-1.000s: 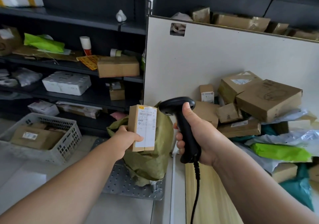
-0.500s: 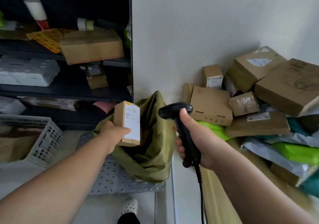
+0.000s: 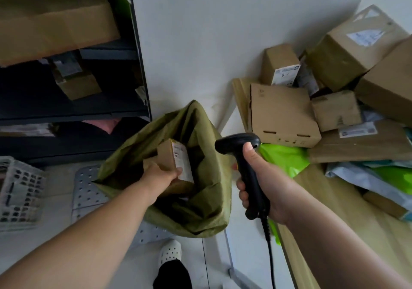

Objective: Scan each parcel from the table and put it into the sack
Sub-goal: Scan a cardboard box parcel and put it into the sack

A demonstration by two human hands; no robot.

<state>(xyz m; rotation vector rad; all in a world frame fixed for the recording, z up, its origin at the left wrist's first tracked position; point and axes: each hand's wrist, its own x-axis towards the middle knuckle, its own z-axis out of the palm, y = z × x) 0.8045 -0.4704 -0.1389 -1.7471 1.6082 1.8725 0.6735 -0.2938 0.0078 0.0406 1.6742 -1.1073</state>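
Now: green sack (image 3: pixel 200 210) mouth open at 6 o'clock. Brown parcel (image 3: pixel 172 166), white label, sits inside the mouth, lower than before. Left hand (image 3: pixel 160 177) fingers wrapped round it. Right hand (image 3: pixel 265 188) fist-closed on black scanner (image 3: pixel 247 168).

The parcel (image 3: pixel 176 166) label's print is too blurred to read; its lower end is hidden by the left hand (image 3: pixel 160 177)

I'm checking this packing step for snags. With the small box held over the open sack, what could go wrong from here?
1. The sack is limp and its mouth sags, so the small box in the left hand might catch on the rim.
2. The scanner cord hangs from the right hand beside the sack and might snag.
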